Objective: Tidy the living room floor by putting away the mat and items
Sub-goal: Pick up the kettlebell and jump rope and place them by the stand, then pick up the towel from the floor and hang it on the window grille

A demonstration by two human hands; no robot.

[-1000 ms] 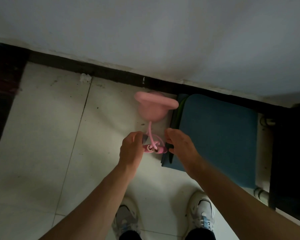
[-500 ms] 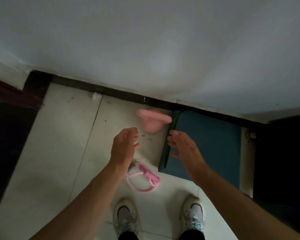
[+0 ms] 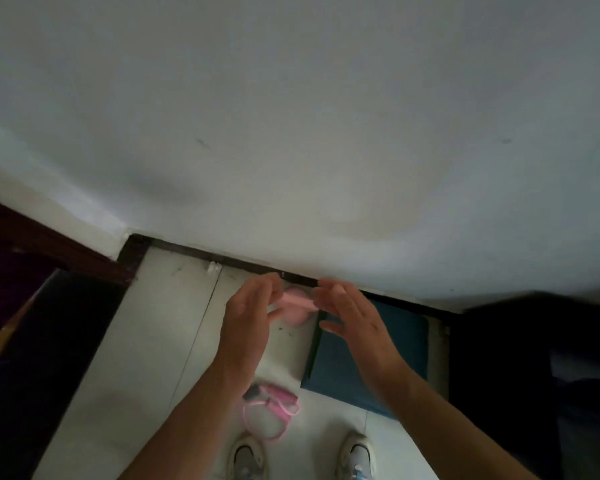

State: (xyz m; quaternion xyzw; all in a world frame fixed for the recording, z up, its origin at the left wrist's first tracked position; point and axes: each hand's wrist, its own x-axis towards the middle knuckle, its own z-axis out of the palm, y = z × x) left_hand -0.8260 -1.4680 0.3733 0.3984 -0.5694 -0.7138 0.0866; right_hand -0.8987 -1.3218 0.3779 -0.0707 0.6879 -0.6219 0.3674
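Note:
A pink skipping rope point(image 3: 272, 410) lies coiled on the pale floor tiles just ahead of my shoes. A folded blue mat point(image 3: 388, 351) rests on the floor against the wall, to the right. A round pink item with a flat top point(image 3: 295, 308) stands by the skirting, left of the mat. My left hand point(image 3: 250, 313) and my right hand point(image 3: 350, 313) hover in the air above these, fingers relaxed and spread, palms facing each other, holding nothing. They partly hide the pink item.
A white wall point(image 3: 291, 133) fills the upper view, with a dark skirting point(image 3: 222, 258) at its foot. Dark furniture point(image 3: 534, 375) stands at the right and a dark wooden frame point(image 3: 32, 271) at the left. My two shoes point(image 3: 246, 459) stand at the bottom.
Both hands let go of the pink rope, which dropped to the floor near my feet. The hands have risen with fingers spread, and the view has tilted up towards the wall.

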